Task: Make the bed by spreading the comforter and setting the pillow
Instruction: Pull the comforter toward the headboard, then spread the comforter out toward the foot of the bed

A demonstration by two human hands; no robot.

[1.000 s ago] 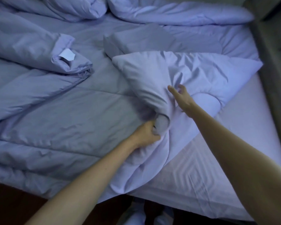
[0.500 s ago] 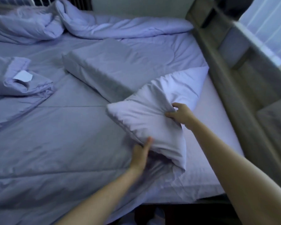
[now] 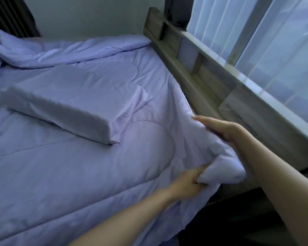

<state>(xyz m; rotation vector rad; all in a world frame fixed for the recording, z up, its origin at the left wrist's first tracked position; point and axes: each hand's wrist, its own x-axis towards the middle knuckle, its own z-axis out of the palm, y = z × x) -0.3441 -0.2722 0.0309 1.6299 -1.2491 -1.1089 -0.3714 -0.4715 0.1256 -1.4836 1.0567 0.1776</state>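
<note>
- Head view: the left hand [image 3: 187,183] grips a bunched corner of the lilac comforter [image 3: 89,167], fingers curled round the fold. The cloth bulges out just past its knuckles.
- The right hand [image 3: 222,129] lies on the comforter's edge just beyond the left, fingers stretched fairly straight along it. Whether the thumb pinches underneath I cannot tell.
- The comforter spreads flat to the left of both hands.
- The pillow [image 3: 60,103] rests on the comforter, left of and beyond the hands, well apart from them.
- A wooden bed frame [image 3: 203,80] runs just beside the right hand — a window [image 3: 256,47] behind it.
</note>
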